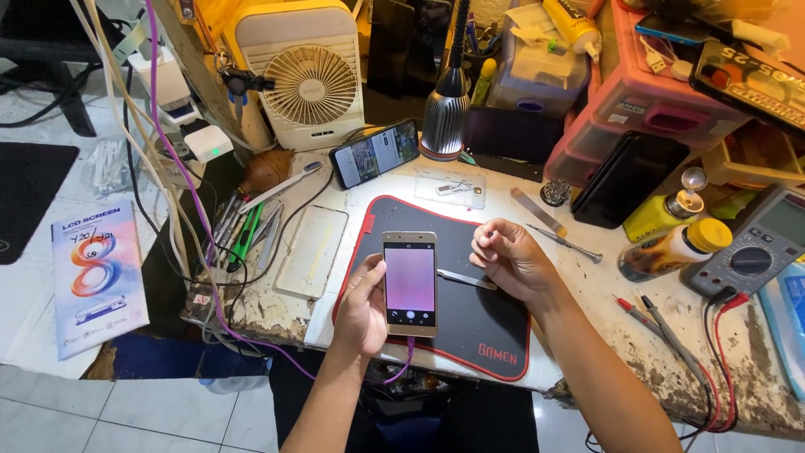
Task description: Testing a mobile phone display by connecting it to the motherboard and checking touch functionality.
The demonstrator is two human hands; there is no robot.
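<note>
My left hand holds a gold-framed smartphone upright over the black red-edged mat. Its screen glows pink-white, and a purple cable plugs into its bottom end. My right hand hovers just right of the phone with fingers curled loosely, holding nothing. A thin metal tool lies on the mat between the phone and that hand.
A second lit phone leans by a white fan. A lamp, a dark phone, a screwdriver, bottles, a multimeter with probes, tweezers and a boxed screen surround the mat.
</note>
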